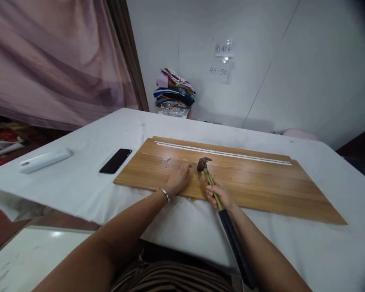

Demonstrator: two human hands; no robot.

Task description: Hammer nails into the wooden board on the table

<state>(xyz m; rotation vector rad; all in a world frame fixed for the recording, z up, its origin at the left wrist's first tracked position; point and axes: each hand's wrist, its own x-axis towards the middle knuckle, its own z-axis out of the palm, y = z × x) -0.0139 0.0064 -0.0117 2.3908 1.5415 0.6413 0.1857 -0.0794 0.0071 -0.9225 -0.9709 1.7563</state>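
A long wooden board [261, 182] lies on the white-covered table [88, 178]. My right hand [219, 195] is closed round the handle of a claw hammer [204, 164], whose head rests on the board. My left hand [179, 177] lies on the board just left of the hammer head, fingers pinched together near the wood; what they hold is too small to see. A few loose nails [164, 161] lie on the board to the left. A row of small nail heads [223, 177] runs right of the hammer.
A black phone [115, 160] and a white oblong object [45, 159] lie on the table to the left. A silver strip [225, 153] runs along the board's far edge. Folded clothes [174, 93] are stacked against the white wall. A pink curtain [54, 61] hangs at the left.
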